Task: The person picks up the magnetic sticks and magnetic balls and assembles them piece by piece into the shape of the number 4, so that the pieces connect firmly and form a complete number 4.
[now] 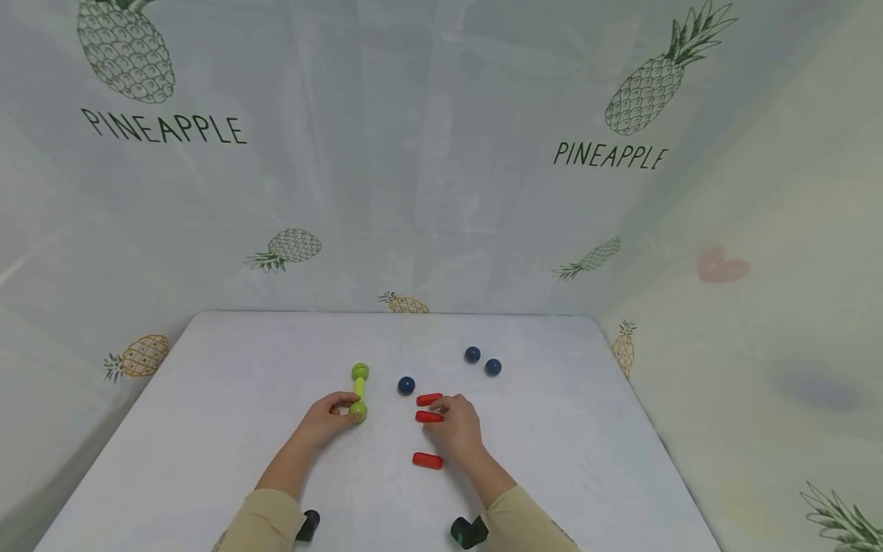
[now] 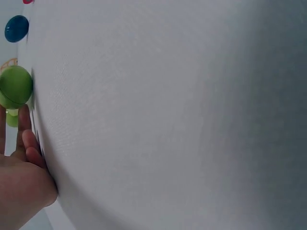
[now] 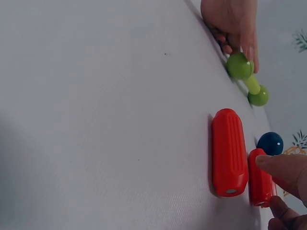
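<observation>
My left hand pinches the near end of a dumbbell-shaped piece, where a green ball meets a lighter lime rod. A second green ball caps the rod's far end. With thumb and fingers, my right hand pinches a red rod; its grooved twin, another red rod, lies nearer the body with a metal-looking disc at one end. Just beyond the pinched one is a third red rod, partly hidden by the fingers. Close by sits a blue ball.
Two more blue balls, one beside the other, lie farther back on the right. Everything rests on a white tabletop. Behind it hangs a pineapple-print cloth. Black devices sit at both wrists.
</observation>
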The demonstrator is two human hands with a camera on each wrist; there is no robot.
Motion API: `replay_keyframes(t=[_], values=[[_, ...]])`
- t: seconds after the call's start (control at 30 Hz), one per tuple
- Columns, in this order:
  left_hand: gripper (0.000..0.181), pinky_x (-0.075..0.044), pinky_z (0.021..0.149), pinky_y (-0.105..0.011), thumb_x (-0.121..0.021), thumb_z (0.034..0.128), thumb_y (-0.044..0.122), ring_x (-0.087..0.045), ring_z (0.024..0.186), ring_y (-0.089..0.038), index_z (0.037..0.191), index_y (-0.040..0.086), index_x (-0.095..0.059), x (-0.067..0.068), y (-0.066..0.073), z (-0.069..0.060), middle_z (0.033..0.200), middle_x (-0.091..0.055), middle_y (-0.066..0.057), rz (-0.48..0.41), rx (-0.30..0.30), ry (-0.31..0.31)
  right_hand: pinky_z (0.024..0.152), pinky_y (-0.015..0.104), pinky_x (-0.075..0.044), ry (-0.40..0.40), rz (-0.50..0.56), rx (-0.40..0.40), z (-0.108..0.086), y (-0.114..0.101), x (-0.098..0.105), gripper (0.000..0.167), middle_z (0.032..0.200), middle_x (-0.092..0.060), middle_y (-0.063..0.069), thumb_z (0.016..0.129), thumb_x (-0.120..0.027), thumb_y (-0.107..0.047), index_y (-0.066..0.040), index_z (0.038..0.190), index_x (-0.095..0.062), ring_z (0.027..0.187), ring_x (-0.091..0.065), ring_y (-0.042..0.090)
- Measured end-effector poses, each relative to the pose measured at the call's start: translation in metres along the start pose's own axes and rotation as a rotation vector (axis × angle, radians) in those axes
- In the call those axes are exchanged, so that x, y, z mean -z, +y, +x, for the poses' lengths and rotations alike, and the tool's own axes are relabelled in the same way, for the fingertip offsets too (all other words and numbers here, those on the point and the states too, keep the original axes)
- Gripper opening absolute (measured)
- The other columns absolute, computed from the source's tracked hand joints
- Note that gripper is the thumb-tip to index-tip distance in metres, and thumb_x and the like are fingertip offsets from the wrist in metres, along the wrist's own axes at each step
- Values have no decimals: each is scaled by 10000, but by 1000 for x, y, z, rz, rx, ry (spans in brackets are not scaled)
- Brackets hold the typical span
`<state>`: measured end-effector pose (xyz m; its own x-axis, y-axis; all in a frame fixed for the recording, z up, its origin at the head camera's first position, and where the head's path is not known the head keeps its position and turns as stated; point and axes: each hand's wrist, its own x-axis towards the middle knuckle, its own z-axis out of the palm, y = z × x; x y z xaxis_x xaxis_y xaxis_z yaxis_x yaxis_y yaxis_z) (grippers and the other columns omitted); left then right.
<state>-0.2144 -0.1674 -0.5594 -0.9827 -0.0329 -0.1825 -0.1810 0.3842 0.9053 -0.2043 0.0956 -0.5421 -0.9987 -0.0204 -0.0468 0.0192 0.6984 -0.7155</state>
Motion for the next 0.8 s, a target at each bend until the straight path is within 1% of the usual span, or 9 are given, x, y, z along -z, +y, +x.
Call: replay_keyframes(t=[0.1, 0.2, 0.33, 0.4, 0.57, 0.8], values=[[403, -354, 809, -334, -834, 764, 152, -452, 964, -236, 1123, 41, -687, 0, -1, 0, 1097, -647, -88, 7, 1, 9, 683, 300, -486, 0, -1, -14, 1, 2, -1, 245, 885, -539, -16, 763, -828, -125, -128, 982, -718, 838, -504, 181], [391, -368, 848, -356, -832, 773, 161, -470, 995, -247, 1120, 50, -691, -1, -2, 0, 1123, -643, -102, 14, 3, 14, 682, 308, -488, -6, -1, -12, 3, 5, -2, 237, 881, -534, -10, 763, -824, -111, -126, 973, -715, 841, -501, 185], [375, -383, 951, -447, -823, 788, 179, -495, 1092, -292, 1122, 70, -690, -2, -1, -2, 1168, -630, -114, 19, 12, 10, 684, 317, -488, -19, 5, -14, 6, 7, -4, 236, 879, -532, -2, 760, -821, -92, -124, 970, -719, 847, -498, 192], [381, -378, 977, -488, -823, 789, 191, -494, 1124, -314, 1127, 76, -689, -3, 0, -2, 1186, -622, -124, 23, 13, 6, 690, 319, -488, -24, 13, -19, 7, 8, -4, 234, 879, -533, -1, 762, -816, -82, -123, 971, -719, 850, -497, 196], [403, -376, 981, -520, -824, 790, 216, -490, 1138, -331, 1142, 80, -684, -3, 1, -3, 1209, -610, -135, 34, 19, 0, 692, 321, -493, -38, 38, -21, 8, 11, -6, 219, 886, -538, 2, 776, -802, -63, -115, 970, -715, 862, -499, 205], [394, -383, 960, -512, -822, 791, 210, -489, 1113, -327, 1138, 82, -685, -2, 3, -5, 1195, -617, -136, 40, 31, 13, 675, 317, -490, -48, 43, 1, 9, 9, -5, 206, 881, -538, 2, 775, -809, -77, -116, 954, -715, 860, -499, 206]])
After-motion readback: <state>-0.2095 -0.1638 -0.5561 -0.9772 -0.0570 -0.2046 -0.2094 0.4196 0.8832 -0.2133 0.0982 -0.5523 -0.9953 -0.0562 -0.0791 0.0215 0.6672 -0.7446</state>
